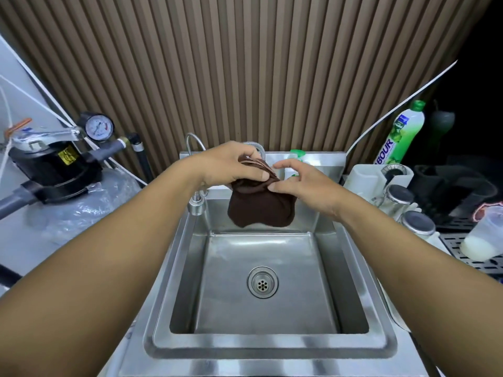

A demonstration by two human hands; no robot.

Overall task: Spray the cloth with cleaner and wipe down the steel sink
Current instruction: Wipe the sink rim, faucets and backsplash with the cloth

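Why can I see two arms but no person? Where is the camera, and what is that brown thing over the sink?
The camera sits on the person's head and looks down, so you see only their own arms, as if you were them. There is just this one picture.

Both hands reach over a steel sink with a round drain in its floor. The left hand holds a brown cloth in the air, bunched at the top, and the right hand pinches its edge.

Behind the hands stands a spray bottle, mostly hidden. To the right are a green soap bottle, jars and a cup of white liquid. On the left sits a pump with a round gauge.
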